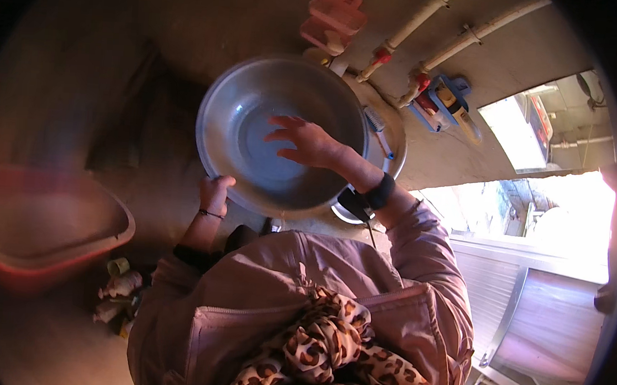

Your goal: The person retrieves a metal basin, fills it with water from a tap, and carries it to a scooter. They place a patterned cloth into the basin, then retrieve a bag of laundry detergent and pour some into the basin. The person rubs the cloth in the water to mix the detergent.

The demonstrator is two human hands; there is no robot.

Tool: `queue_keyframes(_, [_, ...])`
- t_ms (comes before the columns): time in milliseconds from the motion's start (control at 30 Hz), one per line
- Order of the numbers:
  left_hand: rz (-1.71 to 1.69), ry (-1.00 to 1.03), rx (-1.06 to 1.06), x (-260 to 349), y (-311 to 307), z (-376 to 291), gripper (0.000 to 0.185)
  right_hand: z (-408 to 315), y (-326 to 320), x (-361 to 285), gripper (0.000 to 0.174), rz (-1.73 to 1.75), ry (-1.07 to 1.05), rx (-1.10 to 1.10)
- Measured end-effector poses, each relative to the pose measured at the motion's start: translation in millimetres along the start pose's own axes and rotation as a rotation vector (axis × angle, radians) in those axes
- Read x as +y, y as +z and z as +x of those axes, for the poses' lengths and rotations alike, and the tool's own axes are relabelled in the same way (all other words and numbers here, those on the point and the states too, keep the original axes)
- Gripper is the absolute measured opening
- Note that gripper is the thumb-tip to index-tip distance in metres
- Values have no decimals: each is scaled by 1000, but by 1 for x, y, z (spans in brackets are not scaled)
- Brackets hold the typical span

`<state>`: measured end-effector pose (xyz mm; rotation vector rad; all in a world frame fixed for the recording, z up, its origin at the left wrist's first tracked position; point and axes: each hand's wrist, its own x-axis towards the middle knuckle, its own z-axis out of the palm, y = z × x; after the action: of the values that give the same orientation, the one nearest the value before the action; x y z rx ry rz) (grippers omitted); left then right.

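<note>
A wide round metal basin (331, 95) is held up in front of me over a white sink, whose rim (403, 145) shows on its right. My left hand (215, 191) grips the basin's lower left rim, thumb on the edge. Over the inside of the basin, my right hand (304, 141) is spread with its fingers apart and nothing in it; whether it touches the metal I cannot tell. A brush with a blue and white handle (380, 130) lies on the sink at the basin's right side.
A large red plastic tub (123, 228) stands at the left, with small items (119, 286) below it. On the wall are a pink soap holder (334, 20), pipes with red valves (382, 55), a blue holder with tubes (441, 102) and a mirror (555, 124). A bright window stands at the right.
</note>
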<state>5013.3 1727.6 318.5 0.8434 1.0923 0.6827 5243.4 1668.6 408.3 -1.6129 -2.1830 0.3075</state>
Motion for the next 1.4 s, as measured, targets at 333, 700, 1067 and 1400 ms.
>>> queue_keyframes(333, [264,-18,-373,-10,38,62,12,-33,-91,64,27,-757,575,756])
queue_keyframes(700, [333,-176,-488,-12,57,87,24,-31,-96,67,40,-819,1060,637])
queue_keyframes(1067, [325,-211,-418,-36,70,96,17,-3,-124,82,16,-774,1263,266])
queue_keyframes(1400, [354,-226,-385,-33,70,93,19,-20,-158,110,10,-867,1200,-2])
